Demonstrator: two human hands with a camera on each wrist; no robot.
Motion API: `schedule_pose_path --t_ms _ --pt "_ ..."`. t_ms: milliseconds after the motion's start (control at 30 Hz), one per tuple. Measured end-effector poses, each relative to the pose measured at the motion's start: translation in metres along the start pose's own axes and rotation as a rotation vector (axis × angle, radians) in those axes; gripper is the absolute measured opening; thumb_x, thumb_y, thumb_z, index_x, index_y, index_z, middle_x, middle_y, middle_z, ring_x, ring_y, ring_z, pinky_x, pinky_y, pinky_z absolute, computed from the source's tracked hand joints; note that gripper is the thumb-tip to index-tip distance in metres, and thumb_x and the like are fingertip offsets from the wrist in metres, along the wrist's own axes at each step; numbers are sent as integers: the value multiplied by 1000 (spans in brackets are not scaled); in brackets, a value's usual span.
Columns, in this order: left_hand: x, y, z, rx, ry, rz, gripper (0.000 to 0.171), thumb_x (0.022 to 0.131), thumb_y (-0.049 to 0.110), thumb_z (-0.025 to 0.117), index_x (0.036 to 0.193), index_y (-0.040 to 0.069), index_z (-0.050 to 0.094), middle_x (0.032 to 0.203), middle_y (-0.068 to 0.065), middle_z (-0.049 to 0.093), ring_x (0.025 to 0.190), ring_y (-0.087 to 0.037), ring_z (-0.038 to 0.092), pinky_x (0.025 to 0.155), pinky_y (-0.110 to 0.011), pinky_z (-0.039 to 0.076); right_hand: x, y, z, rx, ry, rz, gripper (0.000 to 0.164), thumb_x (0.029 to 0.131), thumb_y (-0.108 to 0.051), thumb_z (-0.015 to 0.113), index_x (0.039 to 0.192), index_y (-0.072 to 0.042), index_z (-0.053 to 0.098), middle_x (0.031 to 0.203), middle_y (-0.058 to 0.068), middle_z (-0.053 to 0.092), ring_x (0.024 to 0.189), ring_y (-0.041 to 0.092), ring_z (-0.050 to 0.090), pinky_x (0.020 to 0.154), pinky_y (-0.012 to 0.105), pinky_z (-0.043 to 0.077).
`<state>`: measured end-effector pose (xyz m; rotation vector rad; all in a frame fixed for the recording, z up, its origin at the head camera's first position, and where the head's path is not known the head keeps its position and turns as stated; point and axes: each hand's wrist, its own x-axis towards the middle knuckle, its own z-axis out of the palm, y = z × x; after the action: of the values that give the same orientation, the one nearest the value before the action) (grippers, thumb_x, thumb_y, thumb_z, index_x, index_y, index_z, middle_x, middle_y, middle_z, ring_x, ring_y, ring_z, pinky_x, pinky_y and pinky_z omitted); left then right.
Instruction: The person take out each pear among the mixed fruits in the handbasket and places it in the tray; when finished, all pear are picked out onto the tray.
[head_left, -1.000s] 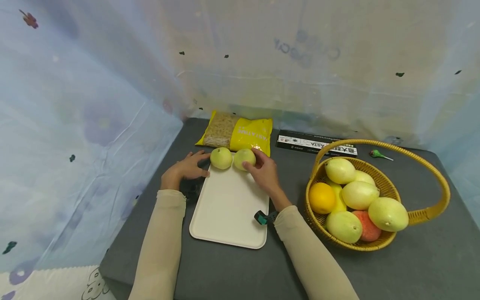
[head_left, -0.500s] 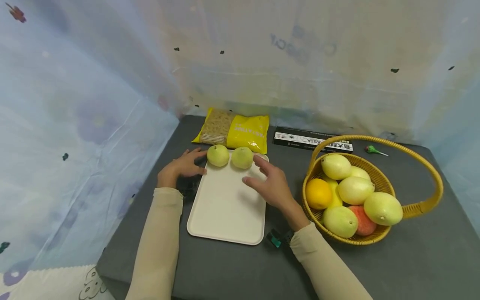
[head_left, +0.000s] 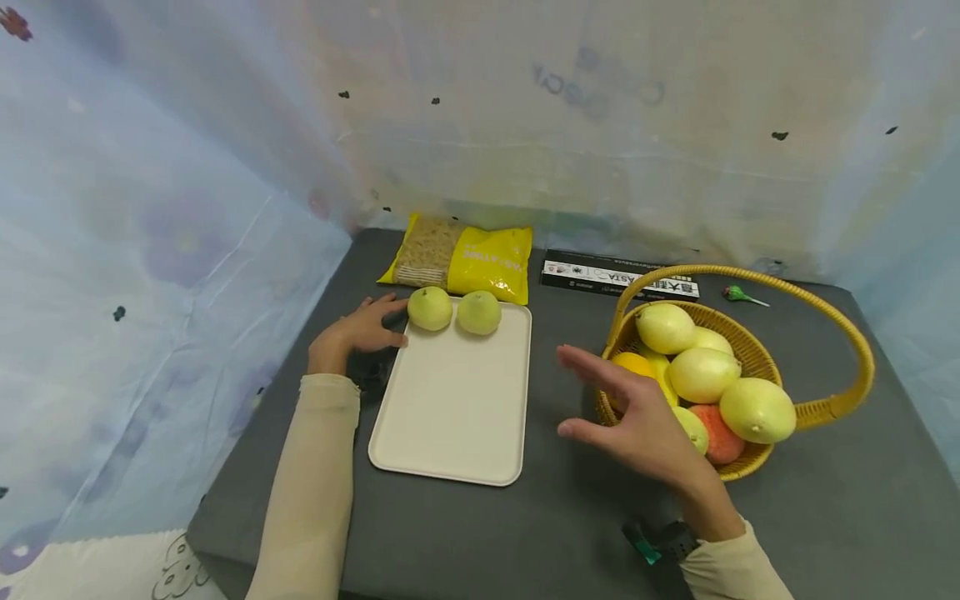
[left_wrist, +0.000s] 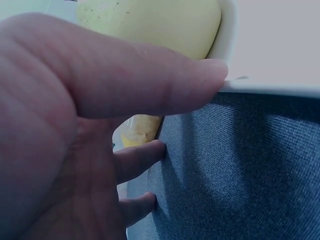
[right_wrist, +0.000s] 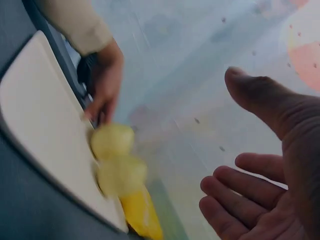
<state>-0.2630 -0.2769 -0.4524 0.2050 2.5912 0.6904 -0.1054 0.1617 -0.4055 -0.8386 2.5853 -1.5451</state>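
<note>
2 round yellow-green fruits [head_left: 430, 309] are set side by side at the 12 o'clock end of a cream tray [head_left: 457, 417]. At its 10 o'clock edge the rim is touched by the thumb of the left hand [head_left: 360, 327]; its fingers are loosely spread and nothing is gripped. Whether the nearer fruit is touched cannot be told. The right hand [head_left: 641, 414] is held wide open with nothing grasped; by it the 8 o'clock side of a wicker basket [head_left: 763, 358] of fruit, at the tray's 3 o'clock, is partly covered.
</note>
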Motion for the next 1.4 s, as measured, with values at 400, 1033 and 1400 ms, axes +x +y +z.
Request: schedule_pose_path --t_ms 400,1033,1400 --pt "-3 -3 -5 -9 11 -8 87 105 37 73 177 20 27 186 -17 4 168 -54 -9 120 -91 -4 -64 -1 -63 -209 189 -2 96 72 7 98 158 -14 61 154 5 68 140 -2 61 110 7 45" --pt "-1 -3 -1 -6 4 -7 86 106 37 73 177 20 27 185 -18 4 168 -55 -9 119 -92 -5 -94 17 -76 -551 129 70 77 75 -18 102 146 -22 72 130 2 79 99 -8 65 84 6 48" --pt "-2 0 1 -3 4 -4 86 106 37 72 177 20 27 185 -18 4 168 -55 -9 118 -92 -5 -78 24 -60 -576 181 52 64 80 -29 100 139 -19 76 133 2 79 112 9 68 100 -1 35"
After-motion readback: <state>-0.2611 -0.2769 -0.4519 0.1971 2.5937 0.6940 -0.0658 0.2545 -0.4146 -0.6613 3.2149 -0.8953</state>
